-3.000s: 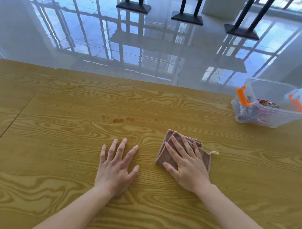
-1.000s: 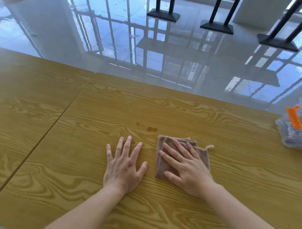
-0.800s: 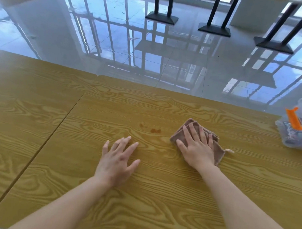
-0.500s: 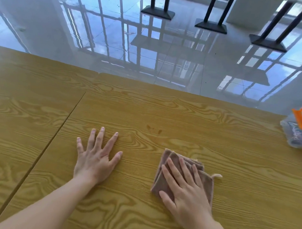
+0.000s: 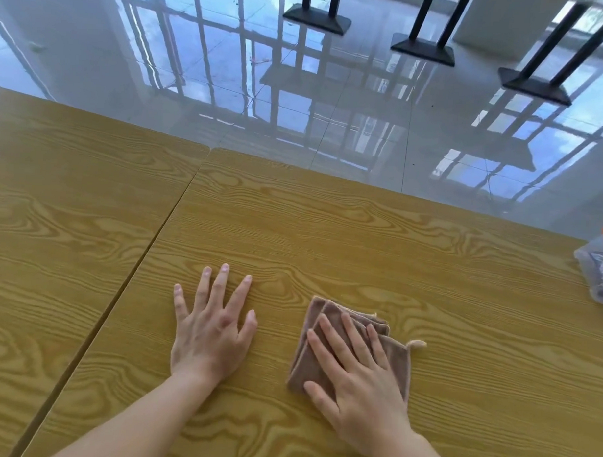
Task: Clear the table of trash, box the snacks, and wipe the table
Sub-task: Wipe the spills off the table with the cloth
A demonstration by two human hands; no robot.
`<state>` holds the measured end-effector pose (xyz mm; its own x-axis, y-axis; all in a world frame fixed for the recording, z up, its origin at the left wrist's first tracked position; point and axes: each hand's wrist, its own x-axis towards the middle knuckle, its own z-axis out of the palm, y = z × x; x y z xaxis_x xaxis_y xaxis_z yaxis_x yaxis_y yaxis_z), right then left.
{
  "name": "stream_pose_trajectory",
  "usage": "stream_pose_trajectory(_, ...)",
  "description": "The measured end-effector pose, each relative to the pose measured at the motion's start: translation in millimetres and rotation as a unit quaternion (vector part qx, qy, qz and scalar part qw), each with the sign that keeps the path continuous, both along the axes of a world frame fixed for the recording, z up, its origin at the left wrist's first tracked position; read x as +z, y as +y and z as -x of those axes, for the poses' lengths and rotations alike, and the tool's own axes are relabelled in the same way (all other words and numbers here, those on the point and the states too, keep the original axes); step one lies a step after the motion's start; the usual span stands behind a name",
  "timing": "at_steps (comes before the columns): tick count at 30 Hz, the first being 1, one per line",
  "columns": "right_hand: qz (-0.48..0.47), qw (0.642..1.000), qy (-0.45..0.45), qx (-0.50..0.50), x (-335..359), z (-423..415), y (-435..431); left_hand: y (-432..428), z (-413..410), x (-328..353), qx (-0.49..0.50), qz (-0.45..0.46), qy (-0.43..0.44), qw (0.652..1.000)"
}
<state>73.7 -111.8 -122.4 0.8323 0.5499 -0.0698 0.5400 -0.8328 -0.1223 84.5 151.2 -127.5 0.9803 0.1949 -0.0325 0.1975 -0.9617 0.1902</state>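
Note:
My right hand point(image 5: 360, 377) lies flat, fingers spread, pressing a folded brown cloth point(image 5: 301, 366) onto the wooden table point(image 5: 361, 237). A small loop sticks out of the cloth's right corner. My left hand point(image 5: 211, 331) rests palm-down on the bare wood just left of the cloth, holding nothing. At the far right edge of the view a corner of the clear plastic snack box point(image 5: 597, 273) with an orange latch shows. No brown spots are visible on the wood ahead of the cloth.
A seam point(image 5: 149, 236) runs between this table and a second one on the left. The far table edge drops to a glossy tiled floor, where black stand bases point(image 5: 422, 49) sit well beyond.
My right hand pushed the cloth forward over the brown spots, then drew it back toward me. The spots have faded from view. My left hand stayed flat, and the view shifted left.

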Motion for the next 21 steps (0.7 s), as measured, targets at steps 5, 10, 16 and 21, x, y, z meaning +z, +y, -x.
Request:
stream_pose_trajectory(5, 0.040, 0.986, 0.019, -0.163, 8.9, -95.7, -10.9, 0.7, -1.0, -1.7, -0.006, -0.006, 0.008, 1.000)
stream_pose_trajectory(10, -0.005, 0.974, 0.058, -0.218, 7.0, -163.1, 92.1, 1.6, -0.9, -1.4, -0.003, 0.002, 0.007, 1.000)
stream_pose_trajectory(16, 0.006, 0.999, -0.007, -0.051, -2.9, -65.0, 18.7, 3.0, -0.5, 1.8, -0.002, 0.022, 0.008, 1.000)
stream_pose_trajectory(21, 0.038, 0.939, 0.046, -0.340, 11.5, -131.0, -54.7, 1.4, -0.2, 2.3, -0.011, 0.007, 0.015, 1.000)
